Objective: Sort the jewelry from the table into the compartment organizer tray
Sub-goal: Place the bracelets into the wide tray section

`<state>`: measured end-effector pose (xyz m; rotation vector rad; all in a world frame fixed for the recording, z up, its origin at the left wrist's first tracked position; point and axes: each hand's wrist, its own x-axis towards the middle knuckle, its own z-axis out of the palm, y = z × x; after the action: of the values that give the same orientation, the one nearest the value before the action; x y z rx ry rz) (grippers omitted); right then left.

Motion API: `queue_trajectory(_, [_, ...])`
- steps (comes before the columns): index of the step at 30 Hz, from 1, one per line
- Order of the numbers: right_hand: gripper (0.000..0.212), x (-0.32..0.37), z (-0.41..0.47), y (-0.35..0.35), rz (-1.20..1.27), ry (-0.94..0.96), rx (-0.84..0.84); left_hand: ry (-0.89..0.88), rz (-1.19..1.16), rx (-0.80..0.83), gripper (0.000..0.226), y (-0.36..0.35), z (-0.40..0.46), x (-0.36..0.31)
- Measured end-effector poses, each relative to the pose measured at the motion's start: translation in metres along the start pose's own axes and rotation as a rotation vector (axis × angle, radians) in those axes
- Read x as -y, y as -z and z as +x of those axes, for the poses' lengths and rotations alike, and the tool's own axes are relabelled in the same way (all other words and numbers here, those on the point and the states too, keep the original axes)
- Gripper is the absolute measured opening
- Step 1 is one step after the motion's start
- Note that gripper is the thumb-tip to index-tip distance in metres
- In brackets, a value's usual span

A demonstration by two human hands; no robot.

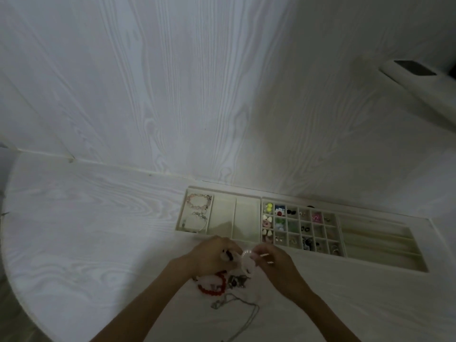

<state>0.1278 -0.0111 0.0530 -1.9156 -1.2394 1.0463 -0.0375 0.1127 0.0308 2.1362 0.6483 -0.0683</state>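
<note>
Both hands meet just in front of the cream organizer tray [223, 236]. My left hand [212, 255] curls around a white and dark beaded piece [228, 255]. My right hand [274, 261] pinches a pale pearl-like bracelet [246, 264] that hangs between the two hands. Below them on the table lie a red bead bracelet [217, 288], a dark metal cluster [235, 281] and a thin silver chain [243, 308]. The tray's left compartment holds a pink bead bracelet [198, 202] and a silver one [196, 222]; the two beside it are bare.
A second tray [299, 227] with several small compartments of earrings and coloured charms sits to the right, joined by a long slotted section [377, 239]. The white round table [86, 230] backs onto a white wood-grain wall. A white device [419, 80] sits at the upper right.
</note>
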Motion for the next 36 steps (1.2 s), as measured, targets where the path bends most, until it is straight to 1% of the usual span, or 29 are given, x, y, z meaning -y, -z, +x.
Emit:
queue_trajectory(2, [0.009, 0.017, 0.007, 0.012, 0.133, -0.024, 0.021, 0.001, -0.217, -0.033, 0.025, 0.013, -0.001, -0.002])
queue_trajectory(3, [0.01, 0.026, 0.013, 0.017, 0.184, -0.038, 0.03, -0.004, -0.291, -0.072, 0.022, 0.02, -0.001, -0.001])
queue_trajectory(7, [0.014, 0.053, 0.037, 0.023, 0.257, -0.018, 0.053, -0.016, -0.447, -0.184, 0.03, 0.042, 0.008, 0.006])
queue_trajectory(9, [0.016, 0.064, 0.054, 0.022, 0.303, -0.007, 0.055, 0.012, -0.467, -0.216, 0.029, 0.05, 0.014, 0.012])
queue_trajectory(12, [0.02, 0.074, 0.076, 0.02, 0.388, -0.029, 0.036, 0.077, -0.461, -0.384, 0.024, 0.062, 0.025, 0.016])
queue_trajectory(13, [0.02, 0.076, 0.083, 0.018, 0.403, -0.035, 0.036, 0.079, -0.475, -0.415, 0.024, 0.065, 0.029, 0.018])
queue_trajectory(15, [0.019, 0.077, 0.093, 0.015, 0.436, -0.048, 0.045, 0.004, -0.474, -0.396, 0.023, 0.07, 0.035, 0.021])
queue_trajectory(17, [0.017, 0.074, 0.103, 0.013, 0.481, -0.071, 0.03, -0.049, -0.487, -0.39, 0.031, 0.071, 0.037, 0.023])
queue_trajectory(19, [0.015, 0.067, 0.115, 0.012, 0.492, -0.104, -0.008, 0.009, -0.513, -0.425, 0.042, 0.07, 0.042, 0.031])
queue_trajectory(20, [0.016, 0.061, 0.119, 0.01, 0.475, -0.127, -0.028, 0.057, -0.516, -0.44, 0.041, 0.067, 0.046, 0.034])
queue_trajectory(21, [0.017, 0.056, 0.126, 0.008, 0.438, -0.148, -0.052, 0.107, -0.488, -0.447, 0.035, 0.066, 0.05, 0.036])
queue_trajectory(23, [0.015, 0.044, 0.136, 0.003, 0.323, -0.171, -0.101, 0.232, -0.312, -0.44, 0.018, 0.065, 0.056, 0.035])
queue_trajectory(25, [0.011, 0.034, 0.143, -0.004, 0.247, -0.176, -0.121, 0.342, -0.053, -0.459, 0.021, 0.066, 0.057, 0.028])
queue_trajectory(26, [0.011, 0.03, 0.145, -0.008, 0.226, -0.173, -0.123, 0.363, 0.038, -0.48, 0.023, 0.065, 0.057, 0.027])
queue_trajectory(30, [0.014, 0.02, 0.155, -0.022, 0.106, -0.137, -0.181, 0.421, 0.233, -0.522, 0.022, 0.062, 0.062, 0.028])
queue_trajectory(33, [0.013, 0.019, 0.157, -0.027, -0.105, -0.106, -0.261, 0.44, 0.371, -0.509, 0.025, 0.062, 0.066, 0.031])
queue_trajectory(36, [0.015, 0.023, 0.155, -0.026, -0.281, -0.066, -0.318, 0.365, 0.538, -0.475, 0.025, 0.062, 0.068, 0.032])
